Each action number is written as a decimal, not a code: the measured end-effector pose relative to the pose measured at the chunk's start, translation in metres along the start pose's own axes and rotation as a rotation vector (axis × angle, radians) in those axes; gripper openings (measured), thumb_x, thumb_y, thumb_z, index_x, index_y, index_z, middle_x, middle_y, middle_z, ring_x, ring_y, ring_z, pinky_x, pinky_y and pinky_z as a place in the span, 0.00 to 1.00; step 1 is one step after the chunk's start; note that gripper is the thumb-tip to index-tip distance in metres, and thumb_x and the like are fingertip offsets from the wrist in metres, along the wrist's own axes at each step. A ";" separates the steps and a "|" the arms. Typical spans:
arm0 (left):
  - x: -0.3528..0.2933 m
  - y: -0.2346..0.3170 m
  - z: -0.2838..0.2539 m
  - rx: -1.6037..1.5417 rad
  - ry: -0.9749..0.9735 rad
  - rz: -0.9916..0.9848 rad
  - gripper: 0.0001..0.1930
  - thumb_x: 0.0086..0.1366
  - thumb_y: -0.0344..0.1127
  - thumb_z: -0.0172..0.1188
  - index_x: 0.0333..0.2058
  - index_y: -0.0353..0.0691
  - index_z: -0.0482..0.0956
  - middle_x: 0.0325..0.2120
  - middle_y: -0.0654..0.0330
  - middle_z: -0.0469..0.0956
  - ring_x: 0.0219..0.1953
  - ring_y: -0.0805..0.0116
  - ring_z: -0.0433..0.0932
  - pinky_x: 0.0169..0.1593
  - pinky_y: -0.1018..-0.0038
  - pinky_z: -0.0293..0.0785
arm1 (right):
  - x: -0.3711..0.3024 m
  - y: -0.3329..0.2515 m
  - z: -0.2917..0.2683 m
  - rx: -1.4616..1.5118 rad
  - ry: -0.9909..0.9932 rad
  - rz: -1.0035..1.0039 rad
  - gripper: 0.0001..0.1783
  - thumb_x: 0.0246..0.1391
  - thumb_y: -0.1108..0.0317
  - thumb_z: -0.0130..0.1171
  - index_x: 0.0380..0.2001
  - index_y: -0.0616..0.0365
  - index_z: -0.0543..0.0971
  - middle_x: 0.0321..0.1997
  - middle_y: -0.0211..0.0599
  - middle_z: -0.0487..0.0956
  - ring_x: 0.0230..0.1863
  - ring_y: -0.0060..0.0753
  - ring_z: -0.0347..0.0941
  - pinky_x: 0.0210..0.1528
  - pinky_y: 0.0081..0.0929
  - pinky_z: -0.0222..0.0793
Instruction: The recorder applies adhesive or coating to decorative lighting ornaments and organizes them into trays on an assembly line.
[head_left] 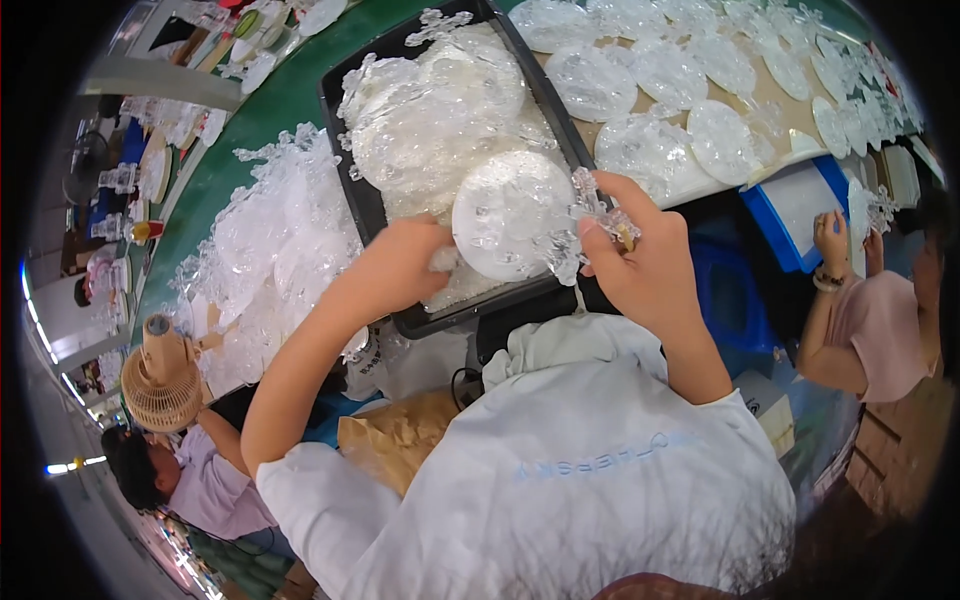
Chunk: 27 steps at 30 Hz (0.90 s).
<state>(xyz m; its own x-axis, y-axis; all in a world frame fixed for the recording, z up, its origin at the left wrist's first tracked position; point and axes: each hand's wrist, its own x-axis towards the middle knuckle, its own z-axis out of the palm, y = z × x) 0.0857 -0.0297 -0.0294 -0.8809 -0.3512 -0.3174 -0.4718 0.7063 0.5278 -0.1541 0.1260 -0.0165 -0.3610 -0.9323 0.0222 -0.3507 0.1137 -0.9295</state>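
My right hand point(645, 250) grips the ornate clear plastic edge of a round white disc point(510, 215), thumb and index finger pinched on the edging. The disc is tilted over the near part of a black tray point(410, 325). My left hand point(400, 262) is just left of the disc, over the tray's near left corner. Its fingers are curled together, and a small pale bit shows at the tips, too small to name. Pale, glittery loose grains point(480, 295) lie in the tray, with more clear, ornate plastic pieces point(430, 110) heaped farther back.
A large pile of clear plastic pieces point(275, 260) lies left of the tray on the green table point(285, 85). Several finished-looking discs point(665, 75) cover a brown board at right. Co-workers sit at both sides, one near a blue bin point(795, 215), the other by a tan fan point(160, 380).
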 end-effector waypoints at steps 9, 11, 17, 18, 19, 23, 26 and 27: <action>-0.016 0.053 -0.064 -0.102 0.315 -0.219 0.12 0.51 0.28 0.67 0.37 0.38 0.80 0.33 0.53 0.78 0.35 0.53 0.77 0.39 0.68 0.73 | -0.003 -0.012 0.004 0.366 -0.011 0.155 0.27 0.57 0.76 0.55 0.61 0.62 0.70 0.21 0.33 0.78 0.20 0.18 0.75 0.23 0.18 0.71; -0.017 0.062 -0.074 -0.045 0.326 -0.216 0.12 0.52 0.27 0.67 0.37 0.38 0.80 0.32 0.57 0.79 0.33 0.63 0.77 0.36 0.73 0.72 | -0.002 -0.014 0.003 0.439 -0.039 0.196 0.30 0.57 0.76 0.54 0.64 0.60 0.67 0.22 0.32 0.78 0.19 0.19 0.75 0.23 0.18 0.71; -0.006 0.084 -0.073 -0.026 0.426 -0.141 0.17 0.52 0.24 0.67 0.42 0.39 0.79 0.40 0.62 0.78 0.38 0.74 0.77 0.40 0.78 0.75 | -0.001 -0.018 0.005 0.581 -0.075 0.226 0.32 0.59 0.77 0.52 0.67 0.58 0.63 0.22 0.30 0.76 0.19 0.21 0.75 0.24 0.18 0.71; -0.004 0.084 -0.071 -0.054 0.475 -0.101 0.19 0.52 0.23 0.68 0.44 0.40 0.79 0.43 0.62 0.77 0.41 0.73 0.77 0.43 0.78 0.76 | -0.001 -0.018 0.005 0.586 -0.067 0.227 0.32 0.59 0.77 0.52 0.67 0.58 0.63 0.22 0.30 0.76 0.19 0.21 0.75 0.24 0.18 0.71; -0.004 0.086 -0.071 -0.049 0.469 -0.097 0.19 0.52 0.23 0.68 0.44 0.40 0.79 0.43 0.62 0.77 0.41 0.73 0.77 0.43 0.78 0.76 | -0.001 -0.018 0.005 0.603 -0.075 0.236 0.31 0.59 0.77 0.52 0.67 0.58 0.63 0.22 0.30 0.76 0.19 0.21 0.75 0.24 0.18 0.71; -0.010 0.083 -0.064 -0.115 0.498 -0.096 0.22 0.53 0.23 0.66 0.49 0.39 0.75 0.46 0.59 0.75 0.44 0.67 0.77 0.45 0.74 0.77 | -0.001 -0.015 0.003 0.651 -0.086 0.237 0.31 0.59 0.77 0.51 0.67 0.57 0.63 0.22 0.31 0.76 0.19 0.22 0.75 0.23 0.19 0.71; -0.024 0.061 -0.044 -0.232 0.541 -0.161 0.22 0.55 0.24 0.65 0.50 0.37 0.74 0.44 0.57 0.74 0.43 0.67 0.77 0.41 0.74 0.78 | -0.001 -0.005 0.003 0.718 -0.060 0.224 0.31 0.59 0.76 0.52 0.67 0.57 0.62 0.22 0.31 0.76 0.19 0.23 0.75 0.22 0.19 0.70; -0.029 0.059 -0.038 -0.249 0.441 -0.235 0.24 0.54 0.24 0.65 0.51 0.37 0.73 0.44 0.55 0.74 0.44 0.62 0.77 0.44 0.71 0.77 | -0.001 -0.003 0.004 0.726 -0.046 0.219 0.31 0.59 0.76 0.52 0.67 0.57 0.62 0.22 0.31 0.76 0.19 0.23 0.75 0.22 0.19 0.70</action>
<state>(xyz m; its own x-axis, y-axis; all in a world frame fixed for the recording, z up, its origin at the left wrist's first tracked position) 0.0819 -0.0016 0.0411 -0.6584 -0.7434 -0.1180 -0.6056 0.4300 0.6696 -0.1497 0.1252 -0.0150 -0.3152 -0.9296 -0.1910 0.3869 0.0579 -0.9203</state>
